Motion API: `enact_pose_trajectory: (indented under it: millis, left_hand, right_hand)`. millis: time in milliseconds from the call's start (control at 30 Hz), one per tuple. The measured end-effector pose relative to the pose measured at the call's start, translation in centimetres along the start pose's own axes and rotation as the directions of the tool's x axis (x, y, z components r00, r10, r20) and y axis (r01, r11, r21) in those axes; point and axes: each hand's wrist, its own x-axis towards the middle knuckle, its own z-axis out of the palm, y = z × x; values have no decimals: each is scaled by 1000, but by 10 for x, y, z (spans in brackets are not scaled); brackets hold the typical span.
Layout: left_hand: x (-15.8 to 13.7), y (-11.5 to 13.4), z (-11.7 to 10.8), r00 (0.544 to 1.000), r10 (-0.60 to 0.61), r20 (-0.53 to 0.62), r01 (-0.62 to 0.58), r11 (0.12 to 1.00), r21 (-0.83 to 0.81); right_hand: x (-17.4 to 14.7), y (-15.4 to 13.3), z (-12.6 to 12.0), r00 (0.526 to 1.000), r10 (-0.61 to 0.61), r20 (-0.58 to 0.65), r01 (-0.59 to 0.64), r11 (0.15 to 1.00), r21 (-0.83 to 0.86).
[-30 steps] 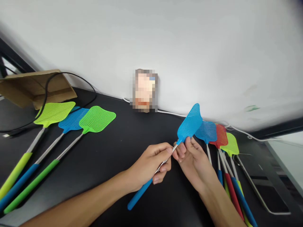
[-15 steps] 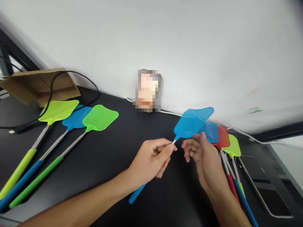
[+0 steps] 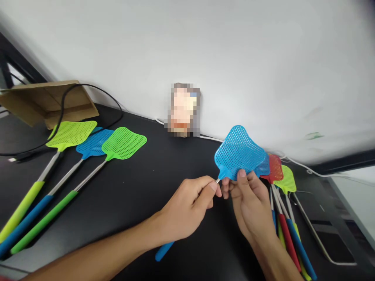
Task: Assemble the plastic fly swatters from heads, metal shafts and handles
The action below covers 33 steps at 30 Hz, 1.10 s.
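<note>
A blue fly swatter (image 3: 238, 150) is held up in front of me, its mesh head tilted and its blue grip end hanging below my left wrist. My left hand (image 3: 191, 208) is closed around its metal shaft, just under the head. With thumb on the mesh and fingers behind, my right hand (image 3: 252, 208) pinches the lower right edge of the head. Behind that hand, several more swatters lie overlapped, among them a red fly swatter (image 3: 274, 168) and a yellow-green fly swatter (image 3: 286, 179).
At left lie a lime fly swatter (image 3: 73, 132), another blue fly swatter (image 3: 93, 142) and a green fly swatter (image 3: 124, 143). A cardboard box (image 3: 52, 103) and black cable (image 3: 113, 97) are behind them. A blurred-out object (image 3: 183, 111) leans on the wall. A metal frame (image 3: 310, 224) lies right.
My right hand has closed on the edge of the blue swatter's head. The head has turned to show its mesh more face-on, and its outer end has dipped.
</note>
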Motion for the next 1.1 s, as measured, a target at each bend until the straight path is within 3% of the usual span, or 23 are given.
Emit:
enact_pose_trajectory:
  millis: [167, 267, 333, 433, 533, 667, 767, 967, 1100]
  left_hand:
    - [0, -4, 1, 978, -18, 206, 91, 932, -352]
    - [2, -5, 0, 953, 9, 302, 143, 867, -478]
    - [5, -5, -1, 970, -8, 244, 122, 880, -459]
    - [9, -4, -3, 996, -54, 66, 73, 939, -336]
    - [9, -5, -3, 998, -57, -36, 50, 983, -174]
    - [3, -9, 1, 999, -33, 1, 33, 999, -41]
    - [2, -10, 2, 997, -50, 58, 57, 991, -124]
    - [5, -11, 2, 982, -66, 177, 138, 894, -427]
    - [3, -12, 4, 972, -64, 227, 176, 837, -517]
  right_hand:
    - [-1, 3, 7, 982, 148, 121, -163, 979, 123]
    - [-1, 6, 7, 969, 195, 150, -212, 972, 102]
    - [0, 8, 5, 974, 202, 98, -200, 979, -29]
    - [3, 8, -1, 989, 139, 48, -125, 968, -219]
    - [4, 2, -5, 997, 39, 63, -27, 982, -185]
    - [3, -6, -5, 996, -28, -85, 19, 995, -100]
    - [3, -6, -1, 994, 71, -89, -68, 997, 37]
    - [6, 2, 3, 979, 181, 91, -195, 964, 183]
    - [7, 7, 3, 942, 271, 198, -311, 927, 212]
